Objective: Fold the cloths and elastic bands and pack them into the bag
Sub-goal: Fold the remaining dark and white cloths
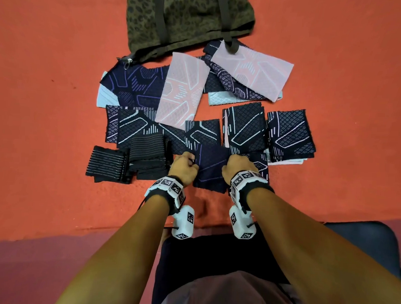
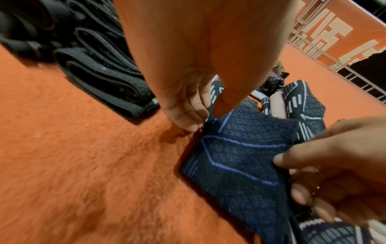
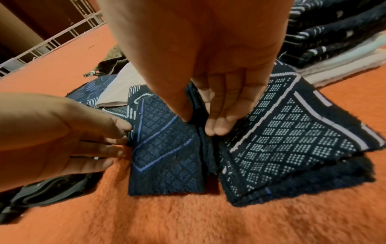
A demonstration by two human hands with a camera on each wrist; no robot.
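A folded navy cloth point(image 1: 211, 168) with thin blue lines lies on the orange carpet just in front of me. My left hand point(image 1: 189, 161) pinches its left edge, thumb on top and fingers curled beneath point(image 2: 205, 121). At the opposite edge my right hand point(image 1: 230, 162) pinches it between thumb and fingers point(image 3: 200, 125); those fingers also rest on a white-dotted navy cloth point(image 3: 292, 137) beside it. Folded black striped elastic bands point(image 1: 110, 168) lie to the left. The olive leopard-print bag point(image 1: 185, 18) sits at the far end, its opening not visible.
Two stacks of folded navy cloths point(image 1: 291, 135) stand at the right. Pink cloths point(image 1: 181, 90) and more navy ones lie spread between me and the bag. A dark chair seat point(image 1: 364, 244) is at my right. Bare orange carpet point(image 1: 45, 120) lies to both sides.
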